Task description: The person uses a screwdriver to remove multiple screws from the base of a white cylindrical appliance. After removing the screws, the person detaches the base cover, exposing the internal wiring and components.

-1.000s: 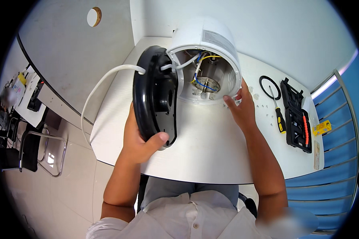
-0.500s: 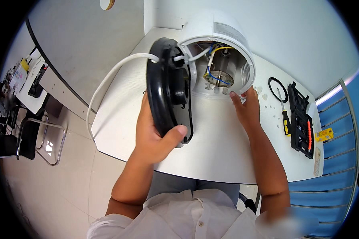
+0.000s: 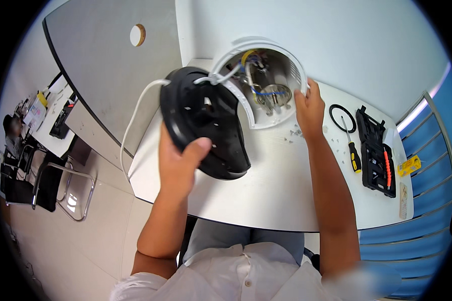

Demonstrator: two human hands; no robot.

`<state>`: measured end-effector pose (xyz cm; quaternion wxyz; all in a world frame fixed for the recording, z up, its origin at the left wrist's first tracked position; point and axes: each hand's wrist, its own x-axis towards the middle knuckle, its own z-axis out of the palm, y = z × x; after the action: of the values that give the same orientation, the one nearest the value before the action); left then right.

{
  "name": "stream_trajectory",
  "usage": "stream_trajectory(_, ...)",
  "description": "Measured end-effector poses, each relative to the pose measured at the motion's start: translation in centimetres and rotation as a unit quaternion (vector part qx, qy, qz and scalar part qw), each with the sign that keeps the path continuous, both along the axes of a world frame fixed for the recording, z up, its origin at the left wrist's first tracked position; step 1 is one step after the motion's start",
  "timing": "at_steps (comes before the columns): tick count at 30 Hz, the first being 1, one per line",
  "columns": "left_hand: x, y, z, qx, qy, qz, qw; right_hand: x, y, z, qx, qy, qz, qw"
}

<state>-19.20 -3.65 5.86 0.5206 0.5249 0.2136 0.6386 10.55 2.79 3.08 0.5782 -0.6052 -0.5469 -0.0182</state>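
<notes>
My left hand (image 3: 178,163) is closed on the edge of a black plastic base cover (image 3: 226,150), thumb on its hollow inner face. The cover is tilted beside the open end of a white round appliance housing (image 3: 300,75). Inside the housing show a metal inner pot part (image 3: 276,94) and blue, white and yellow wires. A white power cord (image 3: 138,104) passes through the cover, and a white cable runs on into the housing. My right hand (image 3: 311,108) grips the housing's right rim, thumb in front and fingers behind.
Several small screws (image 3: 295,133) lie on the white table (image 3: 266,200). To the right are a black ring (image 3: 331,114), a yellow-black screwdriver (image 3: 355,158), an open black tool case (image 3: 371,165) and a small yellow box (image 3: 409,165). A grey partition (image 3: 105,65) stands at the left.
The black cover has swung left and turned so its hollow inside faces me. The housing has shifted left and tilted, and my right hand has moved up along its rim.
</notes>
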Motion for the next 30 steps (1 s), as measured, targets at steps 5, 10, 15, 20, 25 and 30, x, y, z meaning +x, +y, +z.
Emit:
stream_trajectory(5, -1.6, -0.9, -1.6, -0.029, -0.045, 0.085, 0.995, -3.0, -0.3, 5.3, -0.006, -0.077, -0.013, 0.997)
stream_trajectory(10, -1.7, -3.0, -3.6, -0.026, -0.045, 0.091, 0.994, -3.6, -1.0, 6.4, 0.021, -0.085, -0.017, 0.996)
stream_trajectory(15, -0.8, -5.8, -6.6, -0.049, -0.053, 0.085, 0.994, -3.8, -2.2, 7.0, -0.001, -0.081, 0.008, 0.997)
stream_trajectory(20, 0.3, -6.5, -11.6, 0.016, -0.098, 0.017, 0.995, -3.0, -2.7, 7.3, 0.040, -0.103, 0.021, 0.994)
stream_trajectory(25, 0.0, -5.8, -12.6, 0.090, -0.116, -0.047, 0.988, -3.7, -3.7, 8.4, 0.048, -0.126, -0.006, 0.991)
stream_trajectory(30, -2.3, -5.8, -12.1, 0.060, -0.073, -0.063, 0.994, -3.7, -4.5, 9.0, 0.073, -0.126, -0.016, 0.989)
